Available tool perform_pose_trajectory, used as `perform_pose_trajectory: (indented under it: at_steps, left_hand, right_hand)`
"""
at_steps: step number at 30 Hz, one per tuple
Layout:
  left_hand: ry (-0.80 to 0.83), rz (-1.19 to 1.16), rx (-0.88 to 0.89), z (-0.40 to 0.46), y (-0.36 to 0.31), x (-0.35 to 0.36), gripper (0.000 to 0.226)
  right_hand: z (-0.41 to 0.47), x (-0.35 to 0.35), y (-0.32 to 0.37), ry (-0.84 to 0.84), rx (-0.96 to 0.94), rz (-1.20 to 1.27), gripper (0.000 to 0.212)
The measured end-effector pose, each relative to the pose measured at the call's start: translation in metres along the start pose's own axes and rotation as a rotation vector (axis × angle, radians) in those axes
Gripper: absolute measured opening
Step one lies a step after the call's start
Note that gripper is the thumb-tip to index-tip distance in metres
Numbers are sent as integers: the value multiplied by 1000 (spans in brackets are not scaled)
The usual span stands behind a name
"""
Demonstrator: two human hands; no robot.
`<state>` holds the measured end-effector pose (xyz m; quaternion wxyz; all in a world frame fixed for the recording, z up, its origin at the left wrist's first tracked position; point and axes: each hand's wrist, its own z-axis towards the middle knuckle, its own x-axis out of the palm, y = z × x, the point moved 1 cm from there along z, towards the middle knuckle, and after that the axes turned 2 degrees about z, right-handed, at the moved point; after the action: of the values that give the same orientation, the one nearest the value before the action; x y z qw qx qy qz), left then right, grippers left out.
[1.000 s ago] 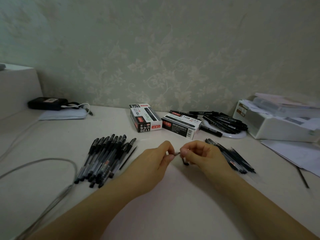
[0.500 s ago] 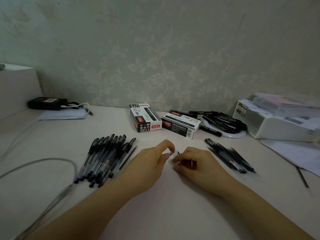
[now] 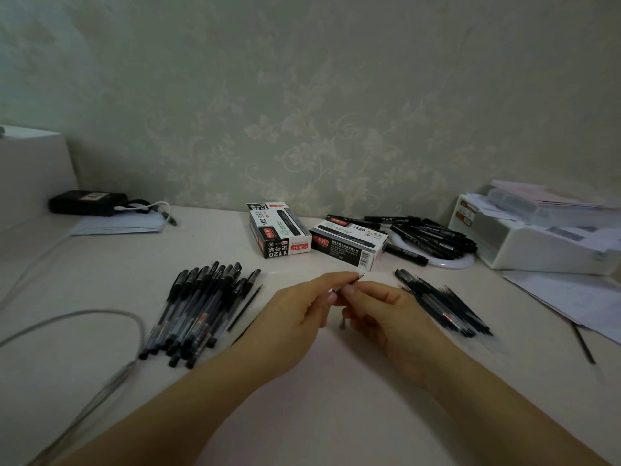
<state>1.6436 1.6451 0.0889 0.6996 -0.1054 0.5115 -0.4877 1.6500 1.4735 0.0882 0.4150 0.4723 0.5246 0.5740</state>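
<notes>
Head view: your left hand [image 3: 295, 317] and right hand [image 3: 386, 314] both pinch a thin pen refill [image 3: 356, 279] at centre, tip toward 1 o'clock, above the pale table [image 3: 100, 274]. Capped pens [image 3: 201, 307] at 9, open barrels [image 3: 443, 304] at 3, two pen boxes [image 3: 349, 243] at 12, floral wallpaper [image 3: 302, 95] behind.

The tabletop [image 3: 336, 405] is smooth with a faint sheen. The wallpaper [image 3: 302, 95] behind it is matt and embossed. The pen boxes [image 3: 280, 235] are glossy printed card. The gel pens [image 3: 198, 307] near the left edge have clear plastic barrels. The pen refill [image 3: 358, 277] has a shiny metal tip.
</notes>
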Motion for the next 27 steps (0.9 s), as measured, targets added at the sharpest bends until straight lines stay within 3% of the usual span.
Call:
perform_pose_trajectory:
  at_steps: [4, 7, 10, 13, 16, 19, 27]
  left_hand:
    - [11, 82, 10, -2, 2, 0, 43]
    - [21, 151, -46, -3, 6, -1, 40]
    - [14, 254, -111, -2, 10, -3, 35]
    - [-28, 392, -178, -3, 10, -7, 28]
    - [-124, 500, -268, -3, 13, -18, 22]
    - [-187, 591, -399, -7, 17, -30, 16]
    - [-106, 765, -525, -9, 20, -34, 27]
  right_hand:
    - [3, -2, 4, -78, -38, 72, 24]
    - [8, -18, 15, -324, -197, 147, 15]
    - [8, -40, 22, -548, -397, -227, 12]
    - [11, -51, 12, -499, -402, -844, 9]
    - [15, -54, 0, -408, -291, -1137, 6]
    - [19, -59, 0, -453, -249, -1200, 7]
    - [14, -51, 3, -453, -325, -1245, 18]
